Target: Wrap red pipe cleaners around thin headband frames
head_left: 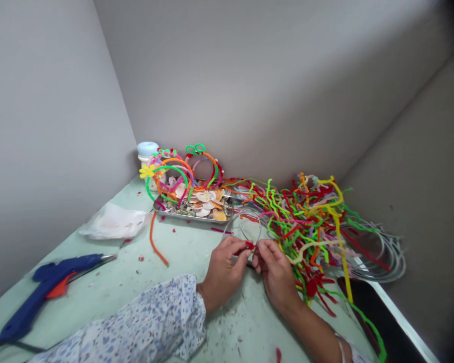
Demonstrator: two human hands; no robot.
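My left hand (226, 267) and my right hand (273, 268) meet over the pale green table (181, 302). Both pinch a short red pipe cleaner (249, 245) against the end of a thin silver headband (245, 222), whose arc rises behind my fingers. A big tangle of coloured pipe cleaners (306, 222) lies just right of my right hand. My left arm wears a white sleeve with blue flowers.
A metal tray (166, 209) at the back holds shells and several finished wrapped headbands (185, 171). A blue glue gun (45, 287) lies at the left, a clear plastic bag (113, 222) behind it. Bare headbands (382, 252) pile at the right, beside the table's edge. An orange pipe cleaner (156, 247) lies loose.
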